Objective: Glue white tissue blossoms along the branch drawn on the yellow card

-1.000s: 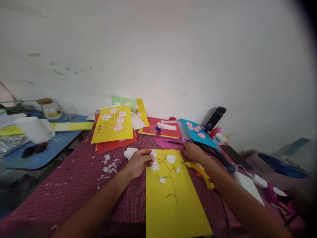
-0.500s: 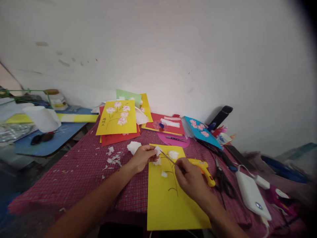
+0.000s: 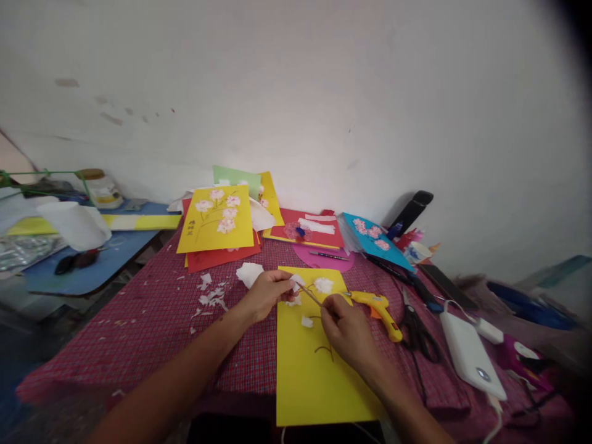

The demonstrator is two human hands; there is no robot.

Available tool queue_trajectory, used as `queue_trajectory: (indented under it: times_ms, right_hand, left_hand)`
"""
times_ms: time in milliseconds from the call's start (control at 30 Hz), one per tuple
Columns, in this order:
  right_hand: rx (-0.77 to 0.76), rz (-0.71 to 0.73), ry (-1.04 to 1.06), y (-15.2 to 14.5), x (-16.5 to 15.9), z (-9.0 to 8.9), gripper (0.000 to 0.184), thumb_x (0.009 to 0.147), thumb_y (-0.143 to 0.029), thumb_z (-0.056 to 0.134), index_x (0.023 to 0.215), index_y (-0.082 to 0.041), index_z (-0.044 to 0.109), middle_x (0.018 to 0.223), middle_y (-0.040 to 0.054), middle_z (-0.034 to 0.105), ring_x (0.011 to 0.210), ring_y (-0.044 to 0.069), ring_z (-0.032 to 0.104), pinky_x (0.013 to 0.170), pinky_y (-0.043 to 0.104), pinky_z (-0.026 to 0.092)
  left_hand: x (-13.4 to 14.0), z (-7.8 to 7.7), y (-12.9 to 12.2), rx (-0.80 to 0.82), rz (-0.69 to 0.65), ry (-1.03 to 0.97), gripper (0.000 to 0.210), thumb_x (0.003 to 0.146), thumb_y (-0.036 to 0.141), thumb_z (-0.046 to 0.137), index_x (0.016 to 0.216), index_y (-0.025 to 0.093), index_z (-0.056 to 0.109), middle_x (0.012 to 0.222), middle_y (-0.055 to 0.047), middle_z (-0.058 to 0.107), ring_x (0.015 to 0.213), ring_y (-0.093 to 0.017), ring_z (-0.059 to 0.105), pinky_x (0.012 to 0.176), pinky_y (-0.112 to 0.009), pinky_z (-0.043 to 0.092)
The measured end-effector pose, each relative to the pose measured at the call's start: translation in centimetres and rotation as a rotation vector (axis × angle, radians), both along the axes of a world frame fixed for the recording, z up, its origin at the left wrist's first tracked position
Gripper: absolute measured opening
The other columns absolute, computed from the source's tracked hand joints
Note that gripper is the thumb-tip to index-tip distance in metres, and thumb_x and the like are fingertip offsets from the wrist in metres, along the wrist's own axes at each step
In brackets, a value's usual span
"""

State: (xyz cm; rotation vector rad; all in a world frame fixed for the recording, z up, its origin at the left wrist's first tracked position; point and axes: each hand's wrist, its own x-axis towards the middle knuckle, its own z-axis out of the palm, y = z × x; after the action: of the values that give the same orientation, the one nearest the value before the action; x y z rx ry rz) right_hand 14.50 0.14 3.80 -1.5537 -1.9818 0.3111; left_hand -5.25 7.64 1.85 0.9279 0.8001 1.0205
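Observation:
My left hand pinches a small white paper piece above the top left of a yellow sheet. My right hand is closed on a thin stick-like tool, whose tip meets that paper piece. Brown stems are drawn on the sheet, partly covered by my right hand. A fluffy white paper blossom sits near its top, and a smaller white paper tuft lies lower down. Right of the sheet rests a yellow glue gun, its nozzle near the sheet's edge.
White paper scraps and a larger white piece lie left on the checked cloth. A finished yellow flower picture stands behind. Scissors, a white power bank and a blue picture are to the right.
My right hand has shifted slightly left, with the tool still at the paper piece. My left hand keeps its pinch almost in place. The view has moved slightly.

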Motion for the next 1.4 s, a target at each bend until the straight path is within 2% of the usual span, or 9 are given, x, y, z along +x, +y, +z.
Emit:
queue_trajectory:
  times_ms: [200,333,467,667,767,933,1133,1267,1400]
  right_hand:
    - [-0.033,-0.018,0.069,0.0,0.1,-0.4,0.011,0.085,-0.021,0.048,0.075,-0.023,0.051,0.064,0.0,0.058,0.058,0.018,0.055,0.055,0.028,0.034]
    - [-0.089,-0.038,0.256,0.1,0.2,-0.7,0.011,0.083,-0.023,0.05,0.073,-0.022,0.054,0.066,0.0002,0.058,0.06,0.018,0.054,0.055,0.027,0.037]
    - [-0.268,-0.035,0.538,0.2,0.9,-1.1,0.011,0.079,-0.025,0.053,0.068,-0.021,0.054,0.058,-0.0024,0.052,0.053,0.015,0.048,0.05,0.026,0.035]
    - [-0.56,-0.067,0.846,-0.4,1.6,-1.3,0.007,0.075,-0.025,0.058,0.071,-0.02,0.056,0.051,-0.0061,0.045,0.042,0.008,0.031,0.041,0.023,0.018]
    - [-0.645,-0.096,0.959,-0.6,1.5,-1.1,0.01,0.071,-0.027,0.062,0.07,-0.02,0.055,0.049,-0.0064,0.044,0.039,0.007,0.027,0.04,0.023,0.013]
    - [-0.692,-0.131,1.075,-0.9,1.6,-1.1,0.011,0.069,-0.025,0.065,0.069,-0.02,0.055,0.049,-0.006,0.046,0.035,0.005,0.026,0.038,0.023,0.008]
    - [-0.777,-0.005,1.242,-1.8,2.4,-1.3,0.009,0.072,-0.021,0.066,0.073,-0.018,0.058,0.05,-0.0062,0.048,0.033,0.003,0.024,0.036,0.023,0.008]
    - [-0.777,0.016,1.234,-2.5,2.7,-1.2,0.011,0.072,-0.021,0.067,0.073,-0.017,0.057,0.049,-0.0063,0.048,0.033,0.003,0.025,0.037,0.022,0.008]
    - [-0.712,-0.018,1.147,-2.8,2.7,-1.5,0.008,0.073,-0.021,0.064,0.074,-0.017,0.056,0.05,-0.0062,0.048,0.038,0.004,0.029,0.039,0.022,0.012]
  left_hand:
    - [0.0,0.1,-0.1,0.015,-0.035,0.03,0.017,0.07,0.022,0.074,0.081,0.009,0.071,0.072,-0.006,0.068,0.06,-0.011,0.062,0.059,-0.023,0.049]
    - [-0.1,0.2,-0.2,0.028,-0.081,0.03,0.022,0.066,0.013,0.07,0.087,0.01,0.074,0.081,-0.009,0.072,0.07,-0.015,0.066,0.063,-0.024,0.052]
    - [-0.1,0.4,-0.4,0.077,-0.12,0.094,0.023,0.069,0.018,0.07,0.091,0.011,0.075,0.086,-0.01,0.073,0.074,-0.016,0.067,0.065,-0.024,0.053]
    - [0.0,0.5,-0.7,0.143,-0.132,0.233,0.027,0.072,0.027,0.074,0.093,0.01,0.075,0.086,-0.011,0.074,0.071,-0.016,0.066,0.059,-0.023,0.052]
    - [0.0,0.3,-0.7,0.181,-0.175,0.264,0.028,0.074,0.026,0.071,0.096,0.01,0.074,0.087,-0.01,0.074,0.073,-0.016,0.066,0.06,-0.024,0.052]
    - [-0.1,-0.2,-0.7,0.206,-0.192,0.268,0.029,0.076,0.02,0.064,0.101,0.01,0.073,0.089,-0.01,0.073,0.075,-0.017,0.068,0.064,-0.027,0.054]
    - [-0.6,0.5,-1.2,0.117,-0.337,0.066,0.025,0.077,0.025,0.07,0.096,0.009,0.073,0.083,-0.012,0.074,0.071,-0.018,0.069,0.062,-0.027,0.054]
    - [-1.0,0.7,-1.4,0.043,-0.45,-0.062,0.027,0.077,0.028,0.073,0.095,0.008,0.072,0.087,-0.015,0.074,0.076,-0.023,0.071,0.06,-0.028,0.054]
    - [-1.1,0.6,-1.4,0.117,-0.477,0.037,0.026,0.08,0.029,0.071,0.095,0.008,0.073,0.09,-0.015,0.074,0.076,-0.02,0.07,0.059,-0.025,0.054]
